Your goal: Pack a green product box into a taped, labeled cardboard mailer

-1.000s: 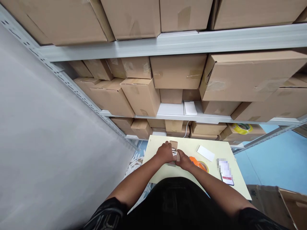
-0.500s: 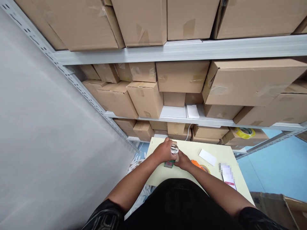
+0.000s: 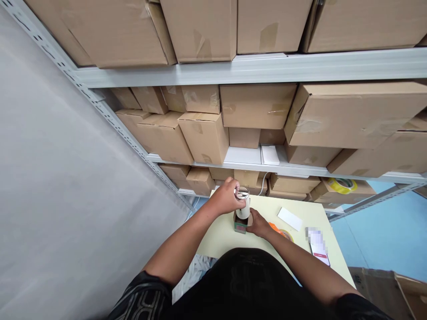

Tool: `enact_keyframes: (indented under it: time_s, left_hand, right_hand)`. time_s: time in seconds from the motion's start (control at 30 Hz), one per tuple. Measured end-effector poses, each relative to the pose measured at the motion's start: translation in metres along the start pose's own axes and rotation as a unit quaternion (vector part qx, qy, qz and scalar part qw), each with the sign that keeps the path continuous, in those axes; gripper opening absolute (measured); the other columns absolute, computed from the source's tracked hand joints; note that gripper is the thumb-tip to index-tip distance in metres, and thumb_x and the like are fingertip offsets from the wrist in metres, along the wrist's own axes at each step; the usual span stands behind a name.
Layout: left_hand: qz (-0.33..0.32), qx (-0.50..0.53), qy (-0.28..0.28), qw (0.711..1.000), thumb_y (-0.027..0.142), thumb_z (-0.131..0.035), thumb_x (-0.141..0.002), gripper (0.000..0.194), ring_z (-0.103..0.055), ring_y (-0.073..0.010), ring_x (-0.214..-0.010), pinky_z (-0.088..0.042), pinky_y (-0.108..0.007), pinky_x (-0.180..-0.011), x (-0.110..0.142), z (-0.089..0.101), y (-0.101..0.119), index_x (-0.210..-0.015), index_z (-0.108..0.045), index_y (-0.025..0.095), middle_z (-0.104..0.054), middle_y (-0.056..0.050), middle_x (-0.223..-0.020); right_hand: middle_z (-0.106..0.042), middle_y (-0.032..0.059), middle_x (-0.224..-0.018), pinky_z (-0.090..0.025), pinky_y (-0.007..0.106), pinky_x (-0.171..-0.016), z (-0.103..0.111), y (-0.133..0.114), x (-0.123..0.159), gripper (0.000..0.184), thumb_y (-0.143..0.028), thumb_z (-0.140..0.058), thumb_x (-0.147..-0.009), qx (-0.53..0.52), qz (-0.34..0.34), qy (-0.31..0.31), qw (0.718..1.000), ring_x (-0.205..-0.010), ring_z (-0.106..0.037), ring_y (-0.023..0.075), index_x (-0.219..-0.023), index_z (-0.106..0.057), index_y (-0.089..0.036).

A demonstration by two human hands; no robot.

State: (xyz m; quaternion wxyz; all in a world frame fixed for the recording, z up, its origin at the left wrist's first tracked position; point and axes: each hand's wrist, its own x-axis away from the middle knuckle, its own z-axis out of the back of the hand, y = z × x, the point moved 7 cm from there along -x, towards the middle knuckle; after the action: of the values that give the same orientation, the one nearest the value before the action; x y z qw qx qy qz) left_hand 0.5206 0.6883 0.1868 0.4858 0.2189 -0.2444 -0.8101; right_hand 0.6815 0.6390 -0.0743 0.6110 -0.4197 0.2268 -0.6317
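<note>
My left hand [image 3: 229, 197] grips the shiny silver rim of a white cup-like cylinder [image 3: 243, 210], fingers curled round its top. The cylinder stands upright, its lower end at the open top of a small box [image 3: 240, 227] with green edges and a pinkish front. Whether its base is still inside the box I cannot tell. My right hand [image 3: 257, 223] holds that box by its right side, on the pale table [image 3: 213, 240]. Just right of the right hand lies an orange tape dispenser [image 3: 274, 227], partly hidden by the forearm.
A white flat box [image 3: 290, 219] and a phone [image 3: 319, 251] lie on the table's right part. Shelves [image 3: 253, 71] full of cardboard boxes [image 3: 258, 106] rise behind it. A yellow tape roll [image 3: 343, 185] rests on a lower box. A grey wall [image 3: 66, 186] stands left.
My left hand has lifted the white cylinder upward, so more of its side shows above the small box. My right hand stays at the box, which now shows more clearly.
</note>
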Motion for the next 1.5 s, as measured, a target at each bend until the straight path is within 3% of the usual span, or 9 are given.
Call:
enact_keyframes:
  time_s: [0.13, 0.3, 0.53, 0.67, 0.77, 1.0, 1.17, 1.33, 1.5]
  left_hand:
    - [-0.006, 0.010, 0.011, 1.000, 0.025, -0.073, -0.068, 0.028, -0.054, -0.0139, -0.073, -0.046, -0.027, -0.070, -0.002, 0.006, -0.003, -0.087, -0.053, 0.022, -0.052, 0.001, -0.096]
    - [-0.022, 0.051, 0.008, 0.998, 0.023, -0.071, -0.069, 0.021, -0.056, -0.0143, -0.076, -0.047, -0.026, -0.072, -0.011, 0.011, -0.009, -0.082, -0.055, 0.022, -0.054, 0.001, -0.093]
    - [-0.011, 0.169, 0.014, 0.985, 0.024, -0.073, -0.075, 0.020, -0.062, -0.0179, -0.089, -0.050, -0.029, -0.082, -0.030, -0.007, -0.018, -0.092, -0.065, 0.020, -0.064, -0.002, -0.095]
    - [0.037, 0.361, 0.026, 0.931, 0.042, -0.070, -0.088, 0.048, -0.064, -0.0233, -0.112, -0.053, -0.035, -0.093, -0.020, -0.038, -0.034, -0.129, -0.058, 0.020, -0.064, -0.011, -0.128]
    - [0.057, 0.399, 0.082, 0.911, 0.050, -0.071, -0.088, 0.066, -0.056, -0.0287, -0.130, -0.051, -0.041, -0.099, 0.005, -0.056, -0.046, -0.142, -0.046, 0.021, -0.049, -0.018, -0.148]
    - [0.061, 0.350, 0.066, 0.932, 0.035, -0.090, -0.065, 0.083, -0.059, -0.0300, -0.120, -0.050, -0.045, -0.101, 0.049, -0.090, -0.046, -0.137, -0.050, 0.022, -0.057, -0.014, -0.138]
    - [0.055, 0.520, 0.018, 0.852, 0.035, -0.075, -0.076, 0.064, -0.064, -0.0299, -0.115, -0.050, -0.041, -0.099, 0.047, -0.091, -0.041, -0.135, -0.055, 0.019, -0.067, -0.011, -0.127]
    - [0.069, 0.590, -0.065, 0.802, 0.050, -0.069, -0.084, 0.059, -0.064, -0.0301, -0.107, -0.050, -0.038, -0.090, 0.053, -0.109, -0.039, -0.132, -0.062, 0.016, -0.070, -0.012, -0.120]
    - [0.083, 0.553, 0.042, 0.828, 0.051, -0.088, -0.073, 0.078, -0.062, -0.0273, -0.114, -0.049, -0.038, -0.096, 0.054, -0.109, -0.045, -0.135, -0.052, 0.021, -0.063, -0.012, -0.130]
  right_hand:
    - [-0.044, 0.0174, -0.161, -0.033, 0.051, -0.123, 0.028, -0.004, 0.012, 0.109, -0.036, -0.088, -0.060, -0.009, -0.005, 0.028, 1.000, -0.150, -0.041, 0.0363, -0.156, -0.039, -0.020]
    - [-0.046, 0.0119, -0.161, -0.032, 0.050, -0.123, 0.074, -0.050, 0.030, 0.075, -0.049, -0.071, -0.083, -0.137, 0.091, 0.052, 0.985, -0.150, -0.042, 0.0304, -0.150, -0.049, -0.026]
    - [-0.068, 0.0104, -0.136, -0.049, 0.046, -0.106, 0.069, -0.121, 0.030, 0.069, -0.052, -0.069, -0.082, -0.333, 0.131, -0.052, 0.932, -0.125, -0.063, 0.0323, -0.143, -0.054, -0.023]
    - [-0.073, 0.0086, -0.125, -0.053, 0.044, -0.098, 0.066, -0.121, 0.031, 0.063, -0.054, -0.076, -0.079, -0.382, 0.106, 0.010, 0.918, -0.113, -0.067, 0.0312, -0.131, -0.060, -0.023]
    - [-0.074, 0.0083, -0.120, -0.054, 0.043, -0.096, 0.069, -0.118, 0.030, 0.061, -0.053, -0.083, -0.074, -0.425, 0.101, 0.064, 0.897, -0.110, -0.068, 0.0301, -0.123, -0.060, -0.025]
    - [-0.074, 0.0068, -0.110, -0.055, 0.041, -0.086, 0.078, -0.121, 0.023, 0.060, -0.051, -0.089, -0.069, -0.416, 0.086, 0.125, 0.897, -0.097, -0.070, 0.0268, -0.115, -0.059, -0.027]
    - [-0.074, 0.0056, -0.097, -0.052, 0.037, -0.077, 0.091, -0.136, 0.027, 0.042, -0.060, -0.071, -0.084, -0.423, 0.113, 0.080, 0.896, -0.086, -0.067, 0.0241, -0.104, -0.068, -0.023]
    - [-0.076, 0.0057, -0.093, -0.053, 0.037, -0.076, 0.088, -0.147, 0.025, 0.041, -0.056, -0.077, -0.078, -0.466, 0.084, 0.025, 0.880, -0.090, -0.069, 0.0275, -0.099, -0.070, -0.022]
    - [-0.074, 0.0066, -0.110, -0.055, 0.038, -0.085, 0.091, -0.147, 0.019, 0.062, -0.047, -0.094, -0.061, -0.453, 0.078, 0.136, 0.878, -0.099, -0.069, 0.0263, -0.111, -0.064, -0.025]
